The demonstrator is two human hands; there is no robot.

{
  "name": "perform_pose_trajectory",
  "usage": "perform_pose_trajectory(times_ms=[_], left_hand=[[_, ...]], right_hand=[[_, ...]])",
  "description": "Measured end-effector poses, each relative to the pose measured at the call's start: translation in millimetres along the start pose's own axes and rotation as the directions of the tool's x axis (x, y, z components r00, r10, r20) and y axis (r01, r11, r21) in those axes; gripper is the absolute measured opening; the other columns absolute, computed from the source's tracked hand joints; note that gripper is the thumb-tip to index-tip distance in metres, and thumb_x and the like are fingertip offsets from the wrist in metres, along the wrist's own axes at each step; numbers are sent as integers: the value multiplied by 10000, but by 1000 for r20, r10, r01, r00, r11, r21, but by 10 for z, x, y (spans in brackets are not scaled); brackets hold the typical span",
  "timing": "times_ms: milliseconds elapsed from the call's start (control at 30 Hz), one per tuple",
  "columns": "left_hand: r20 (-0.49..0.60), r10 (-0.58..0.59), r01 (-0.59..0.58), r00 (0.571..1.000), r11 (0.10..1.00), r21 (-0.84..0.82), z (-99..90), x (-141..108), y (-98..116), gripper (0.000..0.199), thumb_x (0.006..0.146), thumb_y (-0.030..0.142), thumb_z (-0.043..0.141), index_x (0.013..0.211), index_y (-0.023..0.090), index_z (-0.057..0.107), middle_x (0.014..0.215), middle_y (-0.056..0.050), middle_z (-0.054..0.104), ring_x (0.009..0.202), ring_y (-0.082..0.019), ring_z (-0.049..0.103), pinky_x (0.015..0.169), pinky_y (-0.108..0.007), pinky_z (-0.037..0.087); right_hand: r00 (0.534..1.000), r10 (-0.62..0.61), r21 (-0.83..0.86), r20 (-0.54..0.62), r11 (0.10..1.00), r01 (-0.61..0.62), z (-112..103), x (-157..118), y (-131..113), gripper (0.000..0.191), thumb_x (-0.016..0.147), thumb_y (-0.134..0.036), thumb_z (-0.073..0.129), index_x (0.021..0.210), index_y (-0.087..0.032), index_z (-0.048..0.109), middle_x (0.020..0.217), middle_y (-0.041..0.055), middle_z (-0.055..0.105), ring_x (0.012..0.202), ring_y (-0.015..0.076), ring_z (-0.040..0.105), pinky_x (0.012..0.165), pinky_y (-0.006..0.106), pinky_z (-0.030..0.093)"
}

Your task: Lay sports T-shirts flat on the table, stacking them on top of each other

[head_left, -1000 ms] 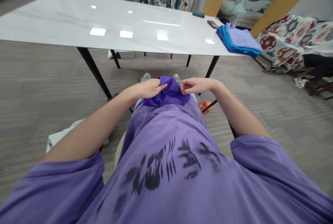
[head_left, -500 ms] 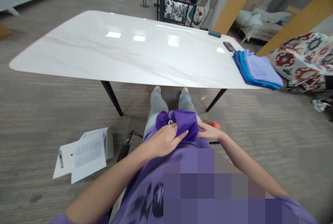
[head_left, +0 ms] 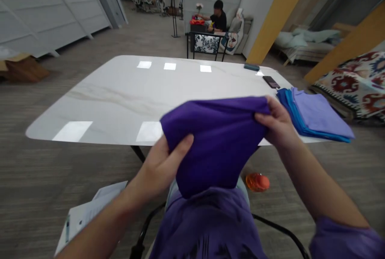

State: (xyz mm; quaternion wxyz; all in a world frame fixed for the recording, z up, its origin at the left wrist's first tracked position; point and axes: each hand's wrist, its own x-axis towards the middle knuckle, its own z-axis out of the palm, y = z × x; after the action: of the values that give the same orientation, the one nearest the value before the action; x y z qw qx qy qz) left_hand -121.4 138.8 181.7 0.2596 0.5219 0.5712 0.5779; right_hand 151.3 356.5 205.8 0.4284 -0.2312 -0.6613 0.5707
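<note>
A white, marble-veined worktop (head_left: pixel 114 94) stretches across the middle of the frame, its near edge running behind the cloth. The dark purple cloth (head_left: pixel 213 146) fills the centre of the frame, stretched between two hands in front of the worktop's near edge, with its lower part hanging down by the wearer's purple shirt. At the right of the frame, a stack of folded fabric (head_left: pixel 315 112), lilac over blue layers, lies at the worktop's corner. Papers (head_left: pixel 90 209) lie at the lower left. The left hand (head_left: pixel 161 164) grips the cloth's left edge, thumb on the near face and fingers mostly hidden behind it, so how far they curl I cannot tell. The right hand (head_left: pixel 276 120) has its fingers pinched closed on the upper right corner. A translucent orange container (head_left: pixel 258 182) shows right of lower centre. A phone (head_left: pixel 271 82) and a dark slim case (head_left: pixel 252 67) rest on the worktop at upper right. A pen (head_left: pixel 67 227) lies on the papers.
</note>
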Motion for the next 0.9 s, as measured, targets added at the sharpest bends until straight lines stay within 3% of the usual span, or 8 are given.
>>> perform_pose_trajectory(times_ms=[100,233,333,400,567,667,767,900], left_hand=[[-79,251,-250,965,968,20,-143,1066,284,539,1166,412,604,1620,123,567,1515,-88,723,1456,-333,686,1216,-494,579],[-120,494,-483,861,869,107,-520,2232,771,509,1172,267,476,1652,95,471,1526,-29,697,1529,-280,614,1233,-508,499],[-173,631,-600,756,774,203,-806,2726,1008,392,1120,289,658,1498,186,655,1447,48,745,1459,-258,686,1273,-518,509],[-177,653,-604,736,752,263,-911,2817,986,366,1113,348,694,1450,204,702,1418,49,752,1447,-252,691,1279,-503,513],[-157,459,-366,875,837,407,-871,2148,95,385,1067,445,752,1349,183,742,1223,-31,790,1136,-219,742,1076,-409,608],[58,300,-280,952,778,562,-818,1394,-778,256,1025,411,765,1162,197,796,1128,-66,774,1059,-244,732,1000,-398,606],[187,138,-224,973,771,596,-830,767,-1507,236,1043,430,732,1193,276,830,1217,-73,770,1169,-278,746,1052,-432,604],[162,55,-138,985,813,565,-870,495,-1923,294,1074,493,701,1267,306,817,1280,-93,756,1243,-296,726,1117,-474,593]], right_hand=[[932,-342,-118,-117,937,329,-13,1075,-555,252,927,-318,895,1051,-291,677,1099,-23,767,1075,179,732,1030,282,621],[836,-540,-153,-95,838,524,-101,2142,-1232,235,986,-169,760,1019,-285,559,1067,-46,740,1068,127,716,1040,226,595],[782,-621,-281,-61,762,583,-255,2544,-1577,144,1026,-187,674,1055,-256,551,1038,-63,722,1106,126,744,899,220,557],[776,-630,-333,-36,739,585,-374,2611,-1603,173,1011,-266,738,1080,-291,581,1066,-58,741,1108,164,743,843,260,577],[813,-572,-384,106,731,564,-664,2006,-687,319,885,-412,918,948,-329,617,970,-13,743,877,211,660,875,398,622],[902,-210,-670,376,611,421,-831,1197,230,219,957,-406,835,1042,-256,700,1031,30,772,942,229,711,907,398,558],[859,133,-797,495,463,387,-976,444,953,133,1039,-372,710,1063,-250,756,1097,55,802,1018,265,752,960,422,515],[828,268,-805,493,501,318,-1040,23,1276,184,1079,-394,652,1102,-255,770,1125,56,812,1043,257,772,1007,416,509]])
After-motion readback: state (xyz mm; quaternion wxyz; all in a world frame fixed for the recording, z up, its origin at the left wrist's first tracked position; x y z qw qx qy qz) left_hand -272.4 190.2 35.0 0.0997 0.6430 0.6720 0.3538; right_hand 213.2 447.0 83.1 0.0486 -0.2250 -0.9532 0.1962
